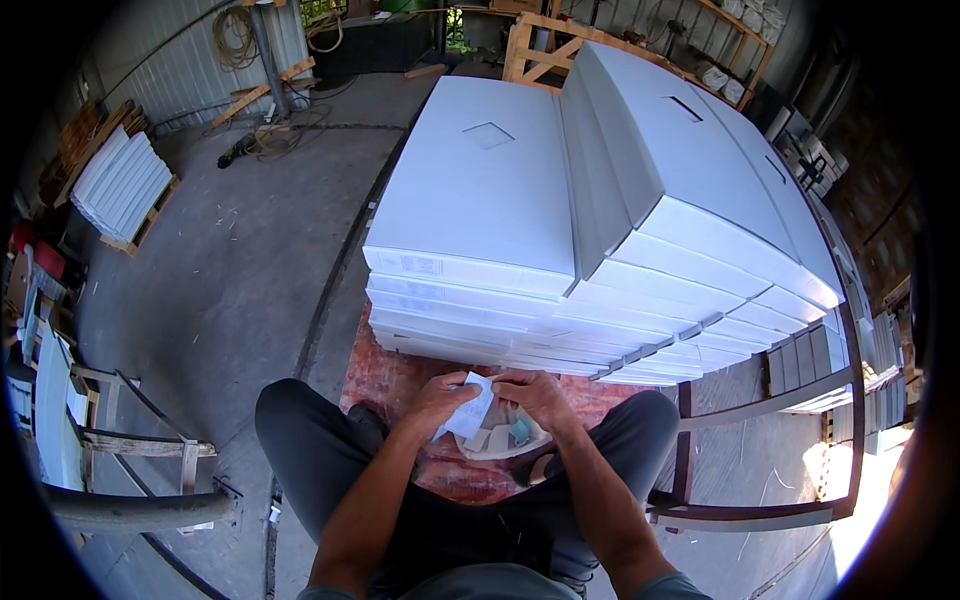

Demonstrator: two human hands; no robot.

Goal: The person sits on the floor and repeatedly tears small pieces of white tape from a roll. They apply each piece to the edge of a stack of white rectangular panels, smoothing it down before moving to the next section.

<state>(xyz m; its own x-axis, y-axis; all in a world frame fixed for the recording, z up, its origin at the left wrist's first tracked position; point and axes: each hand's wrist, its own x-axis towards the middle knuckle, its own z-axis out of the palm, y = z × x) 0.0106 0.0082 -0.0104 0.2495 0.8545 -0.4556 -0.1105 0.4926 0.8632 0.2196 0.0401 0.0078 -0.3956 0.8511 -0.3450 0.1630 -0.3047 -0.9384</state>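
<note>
Between my knees, my left hand [442,402] is closed on a small white sheet of paper [474,408], perhaps labels, with faint print. At the sheet's upper right edge, my right hand [537,396] pinches with thumb and fingertips; whether a separate piece is between them is too small to tell. Below both hands lies a pale, rounded bag or tray [500,450] with white pieces and a teal item [519,431] in it. Just ahead rises a stack of flat white cartons [480,190], with printed labels on their near edges.
A reddish board [390,375] is under the cartons and my feet. To the right, a taller carton stack [700,150] stands beside a dark metal frame [852,400]. Metal and wooden racks [150,445] are at left; a pallet of white panels [125,185] stands farther back.
</note>
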